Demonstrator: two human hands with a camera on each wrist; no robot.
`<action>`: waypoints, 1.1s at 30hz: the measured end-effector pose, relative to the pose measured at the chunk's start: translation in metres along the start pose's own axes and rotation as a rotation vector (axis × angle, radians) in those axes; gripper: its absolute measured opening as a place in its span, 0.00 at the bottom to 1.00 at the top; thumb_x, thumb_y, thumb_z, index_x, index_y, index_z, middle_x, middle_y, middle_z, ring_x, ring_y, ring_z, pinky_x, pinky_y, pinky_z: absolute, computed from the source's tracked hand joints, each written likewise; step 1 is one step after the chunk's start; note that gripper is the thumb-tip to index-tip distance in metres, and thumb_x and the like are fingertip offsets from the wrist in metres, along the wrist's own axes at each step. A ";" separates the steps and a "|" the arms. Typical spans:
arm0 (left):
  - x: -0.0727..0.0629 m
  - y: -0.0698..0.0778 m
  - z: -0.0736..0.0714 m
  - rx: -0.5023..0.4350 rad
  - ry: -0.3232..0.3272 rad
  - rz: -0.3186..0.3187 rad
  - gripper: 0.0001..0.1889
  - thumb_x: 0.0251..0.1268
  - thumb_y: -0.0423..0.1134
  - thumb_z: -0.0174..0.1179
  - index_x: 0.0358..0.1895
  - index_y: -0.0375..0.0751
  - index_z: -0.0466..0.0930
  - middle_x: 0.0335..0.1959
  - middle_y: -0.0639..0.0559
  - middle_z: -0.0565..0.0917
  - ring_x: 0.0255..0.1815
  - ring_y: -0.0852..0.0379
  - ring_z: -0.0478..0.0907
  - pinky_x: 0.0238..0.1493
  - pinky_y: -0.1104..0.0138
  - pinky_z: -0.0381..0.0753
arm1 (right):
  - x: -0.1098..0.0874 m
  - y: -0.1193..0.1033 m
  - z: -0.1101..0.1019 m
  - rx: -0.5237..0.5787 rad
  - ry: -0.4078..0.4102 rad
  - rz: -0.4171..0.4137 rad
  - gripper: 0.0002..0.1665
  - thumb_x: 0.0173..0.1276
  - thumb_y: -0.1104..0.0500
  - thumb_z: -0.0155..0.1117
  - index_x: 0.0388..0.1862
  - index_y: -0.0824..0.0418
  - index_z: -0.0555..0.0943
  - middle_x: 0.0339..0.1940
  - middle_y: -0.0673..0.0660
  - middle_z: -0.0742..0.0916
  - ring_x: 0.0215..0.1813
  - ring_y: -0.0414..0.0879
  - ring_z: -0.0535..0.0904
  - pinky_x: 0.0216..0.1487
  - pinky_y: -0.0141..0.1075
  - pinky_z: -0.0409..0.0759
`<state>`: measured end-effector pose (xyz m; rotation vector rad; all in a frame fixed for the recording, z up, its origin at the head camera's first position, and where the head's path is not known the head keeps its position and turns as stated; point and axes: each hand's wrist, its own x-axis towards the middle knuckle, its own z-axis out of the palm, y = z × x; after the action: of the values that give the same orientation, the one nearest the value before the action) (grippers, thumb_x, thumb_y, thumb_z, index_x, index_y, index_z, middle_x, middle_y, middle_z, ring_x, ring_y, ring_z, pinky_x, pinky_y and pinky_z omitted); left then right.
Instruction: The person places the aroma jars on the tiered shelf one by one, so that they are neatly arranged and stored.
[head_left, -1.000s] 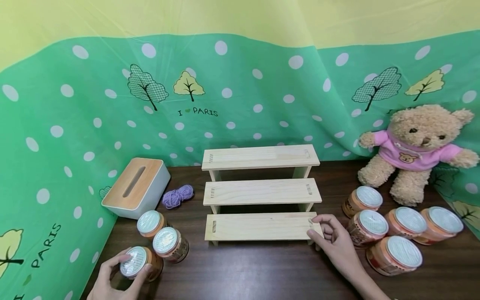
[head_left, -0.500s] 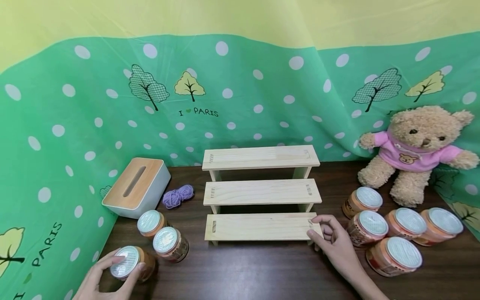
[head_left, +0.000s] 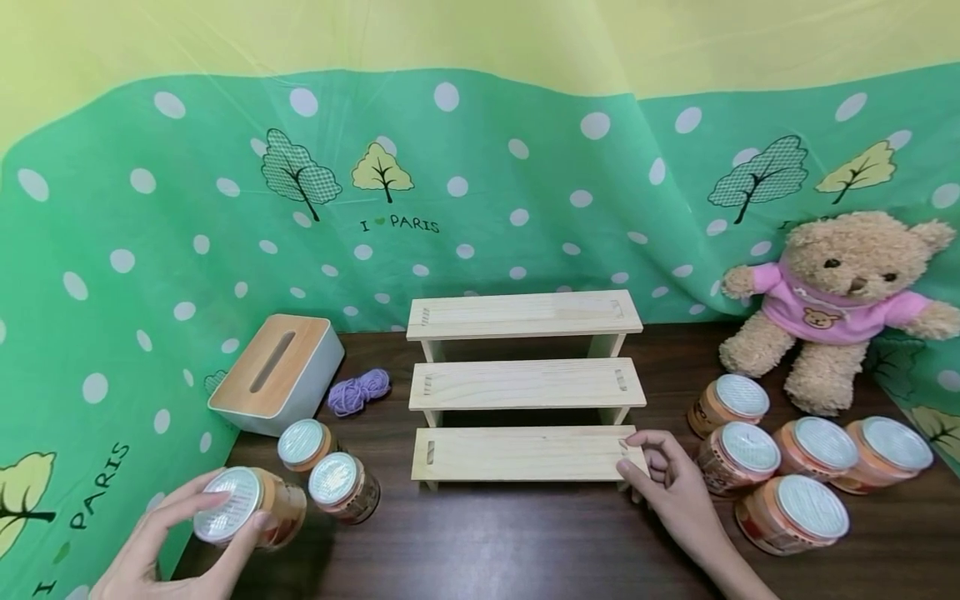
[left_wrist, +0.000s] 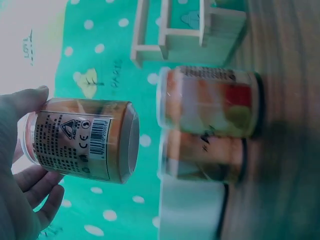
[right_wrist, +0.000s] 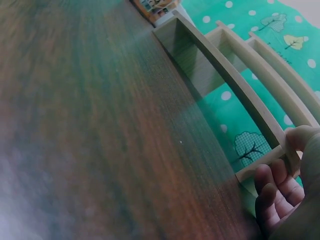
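My left hand (head_left: 135, 567) grips a clear jar (head_left: 281, 510) with a pale lid and an orange label, its thumb and fingers around the lid end. In the left wrist view the held jar (left_wrist: 82, 142) shows a barcode and small print, and it is up off the table. Two similar jars (head_left: 303, 444) stand just to its right. At the wooden three-step rack (head_left: 525, 454), my right hand (head_left: 678, 492) pinches the right end of the lowest board, thumb on top. The right wrist view shows its fingers (right_wrist: 272, 192) curled at that board's end.
Several more lidded jars (head_left: 813, 507) cluster to the right of the rack, with a teddy bear (head_left: 836, 292) in a pink top behind them. A wood-topped tissue box (head_left: 266, 367) and a purple yarn skein (head_left: 358, 392) lie at back left. A green dotted cloth (head_left: 517, 167) hangs behind.
The left hand has moved left with the jar, away from the other two, and the jar has lifted and tilted. The right hand stays on the rack's lowest board.
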<state>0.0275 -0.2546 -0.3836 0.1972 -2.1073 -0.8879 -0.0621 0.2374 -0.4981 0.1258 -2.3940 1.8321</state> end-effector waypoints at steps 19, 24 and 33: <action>0.015 0.023 0.046 -0.361 -0.123 0.223 0.24 0.35 0.20 0.86 0.42 0.28 0.89 0.53 0.39 0.92 0.56 0.64 0.88 0.61 0.77 0.81 | 0.001 0.003 0.001 0.001 0.032 -0.014 0.20 0.75 0.72 0.73 0.62 0.67 0.77 0.20 0.49 0.79 0.19 0.41 0.73 0.19 0.38 0.74; 0.016 0.031 0.060 -0.339 -0.191 0.259 0.24 0.38 0.28 0.89 0.43 0.36 0.89 0.53 0.39 0.92 0.57 0.64 0.86 0.53 0.79 0.80 | 0.001 0.003 0.001 0.002 0.033 -0.016 0.20 0.75 0.72 0.73 0.62 0.66 0.77 0.20 0.48 0.78 0.19 0.39 0.72 0.19 0.38 0.74; 0.016 0.057 0.087 -0.422 -0.241 0.275 0.23 0.38 0.31 0.90 0.41 0.42 0.89 0.53 0.44 0.93 0.57 0.59 0.87 0.56 0.78 0.84 | 0.000 0.005 0.001 0.005 0.039 -0.025 0.21 0.75 0.73 0.73 0.62 0.66 0.78 0.19 0.48 0.77 0.18 0.38 0.71 0.18 0.39 0.72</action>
<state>-0.0385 -0.1737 -0.3719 -0.4280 -2.0385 -1.2042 -0.0632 0.2381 -0.5032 0.1178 -2.3515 1.8124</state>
